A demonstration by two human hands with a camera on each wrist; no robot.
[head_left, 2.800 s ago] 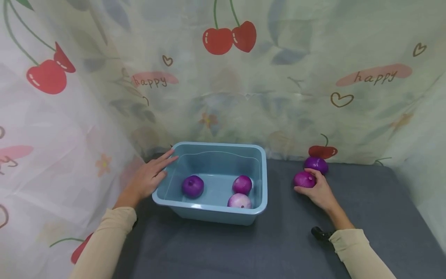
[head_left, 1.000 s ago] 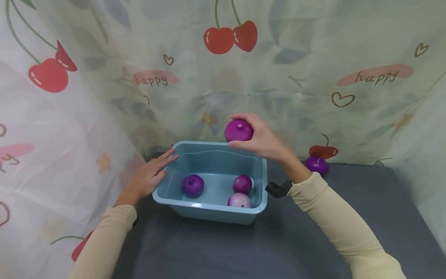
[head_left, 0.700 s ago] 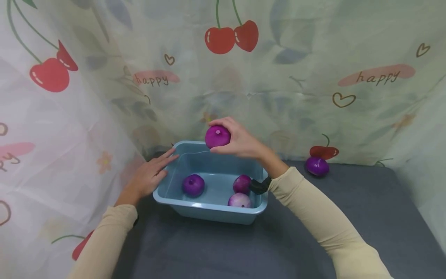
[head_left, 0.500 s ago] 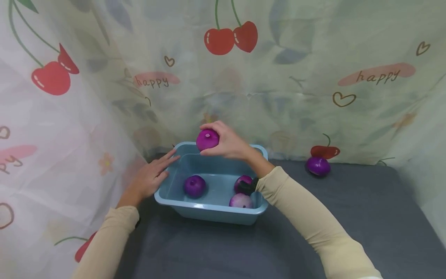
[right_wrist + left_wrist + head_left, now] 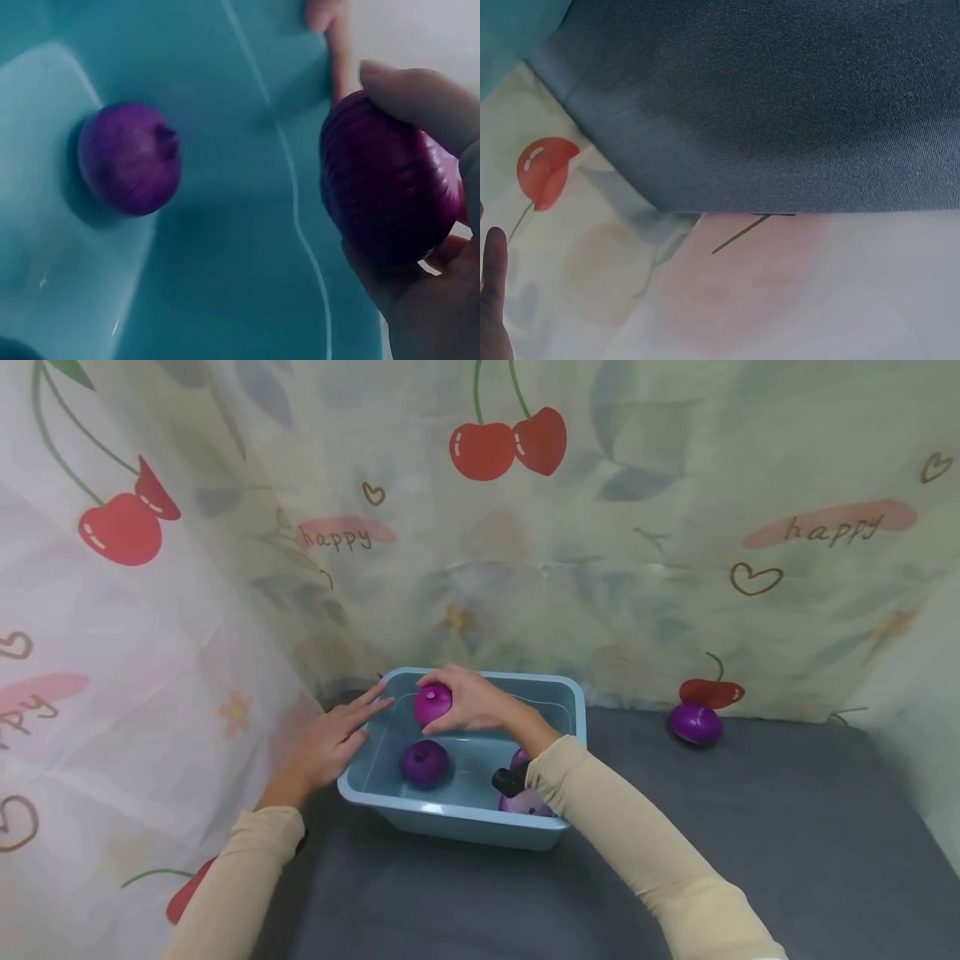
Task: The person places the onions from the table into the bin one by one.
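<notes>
My right hand (image 5: 470, 700) grips a purple onion (image 5: 432, 705) within the far left part of the blue plastic tub (image 5: 480, 835). In the right wrist view the held onion (image 5: 390, 180) sits between thumb and fingers, off the tub floor. Just nearer in the tub lies a darker purple onion (image 5: 425, 765). At the tub's right end, a pale onion (image 5: 522, 802) and another purple onion (image 5: 519, 758) are partly hidden by my right wrist. With fingers straight, my left hand (image 5: 326, 746) rests on the tub's left rim.
One more purple onion (image 5: 696, 724) lies on the dark grey cloth (image 5: 787, 827) at the right, close to the back curtain (image 5: 637, 610). A printed curtain (image 5: 187, 693) also hangs along the left side. A black strap (image 5: 510, 781) is on the right wrist.
My right hand has picked up the onion from the right of the table, carried it left over the tub, then lowered it inside. The left hand stays on the rim.
</notes>
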